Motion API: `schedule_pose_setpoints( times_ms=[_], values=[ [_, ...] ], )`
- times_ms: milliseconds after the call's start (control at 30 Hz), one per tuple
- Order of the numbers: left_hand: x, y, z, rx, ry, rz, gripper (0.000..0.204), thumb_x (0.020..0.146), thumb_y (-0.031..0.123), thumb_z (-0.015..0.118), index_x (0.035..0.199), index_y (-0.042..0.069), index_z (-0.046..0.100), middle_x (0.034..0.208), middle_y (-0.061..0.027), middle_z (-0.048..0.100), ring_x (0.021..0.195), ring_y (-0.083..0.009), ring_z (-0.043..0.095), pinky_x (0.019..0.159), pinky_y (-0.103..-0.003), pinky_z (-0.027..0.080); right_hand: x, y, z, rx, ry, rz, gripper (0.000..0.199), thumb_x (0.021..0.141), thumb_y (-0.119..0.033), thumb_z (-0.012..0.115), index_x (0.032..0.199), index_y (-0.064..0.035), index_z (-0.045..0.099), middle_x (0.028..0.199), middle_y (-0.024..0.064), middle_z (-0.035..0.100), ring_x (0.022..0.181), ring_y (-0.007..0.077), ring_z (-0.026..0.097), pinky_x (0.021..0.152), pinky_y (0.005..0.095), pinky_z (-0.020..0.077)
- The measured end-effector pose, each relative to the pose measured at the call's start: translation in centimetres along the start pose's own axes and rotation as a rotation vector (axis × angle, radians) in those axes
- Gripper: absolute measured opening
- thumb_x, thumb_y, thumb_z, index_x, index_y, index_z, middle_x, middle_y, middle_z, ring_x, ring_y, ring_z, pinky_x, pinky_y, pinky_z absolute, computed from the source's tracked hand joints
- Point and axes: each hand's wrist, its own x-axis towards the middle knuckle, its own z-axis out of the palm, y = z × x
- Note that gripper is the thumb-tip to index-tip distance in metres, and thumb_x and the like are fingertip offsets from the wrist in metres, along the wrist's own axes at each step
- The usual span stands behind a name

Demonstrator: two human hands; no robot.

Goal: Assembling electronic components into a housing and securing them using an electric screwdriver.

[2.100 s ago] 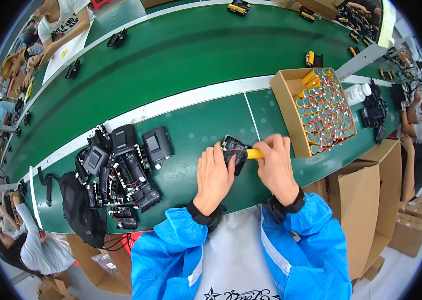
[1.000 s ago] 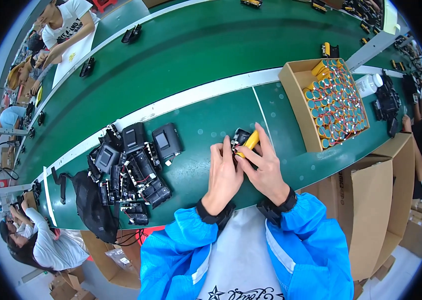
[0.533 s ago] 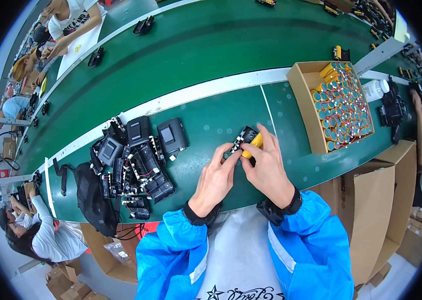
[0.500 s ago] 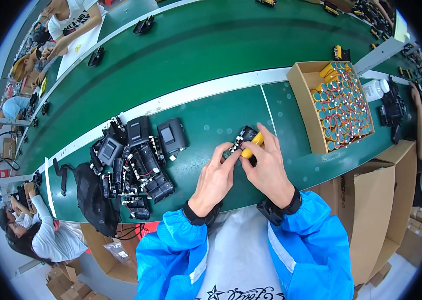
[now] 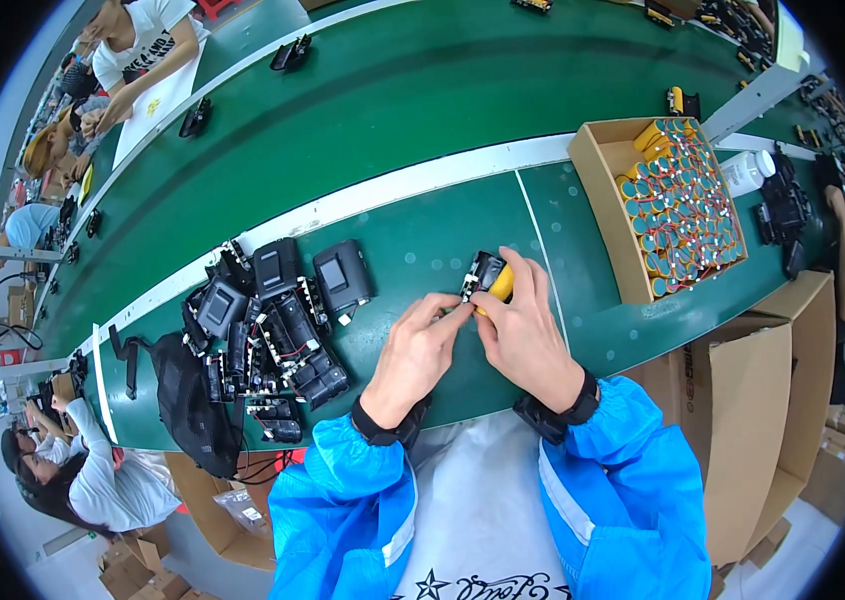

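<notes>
Above the green bench in front of me, a small black plastic housing (image 5: 486,266) with a white-dotted board edge is held between my hands. A yellow cylindrical battery (image 5: 502,284) lies along its right side, gripped by the thumb and curled fingers of my right hand (image 5: 535,338). My left hand (image 5: 413,352) pinches at the near end of the housing, its fingertips meeting the right thumb there. Whatever thin part sits between those fingertips is hidden. Left of my hands lies a heap of similar black housings (image 5: 288,335), some with wires and white connectors.
An open cardboard box (image 5: 608,225) of yellow batteries with red wires stands at the right, beside a white bottle (image 5: 746,172). A black mesh bag (image 5: 186,395) lies at the left. Beyond a white rail runs a green conveyor belt (image 5: 423,105). Large cartons (image 5: 743,420) stand below right.
The housing and battery have turned more upright and shifted slightly left. My left hand has drawn a little left and down, still at the housing's near end.
</notes>
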Motion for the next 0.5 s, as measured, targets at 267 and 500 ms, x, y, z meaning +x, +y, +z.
schedule_pose_setpoints(
  times_ms=[267, 500],
  values=[
    [0.3, 0.9, 0.8, -0.182, 0.146, -0.170, 0.026, 0.085, -0.006, 0.064, 0.110, 0.000, 0.069, 0.112, -0.0161, 0.067, 0.090, -0.0317, 0.068, 0.075, -0.035, 0.056, 0.6, 0.5, 0.2, 0.040, 0.050, 0.103, 0.038, 0.069, 0.001, 0.074, 0.106, 0.0000, 0.066, 0.136, 0.0264, 0.047, 0.121, 0.0464, 0.049, 0.099, 0.0470, 0.0468],
    [0.2, 0.2, 1.0, -0.072, 0.123, -0.088, 0.031, 0.084, -0.007, 0.064, 0.113, -0.001, 0.068, 0.115, -0.0162, 0.066, 0.093, -0.0332, 0.067, 0.079, -0.036, 0.055, 0.4, 0.7, 0.4, 0.125, 0.056, -0.016, 0.052, 0.069, -0.001, 0.078, 0.117, 0.0021, 0.060, 0.138, 0.0246, 0.047, 0.119, 0.0425, 0.055, 0.096, 0.0445, 0.0500]
  ],
)
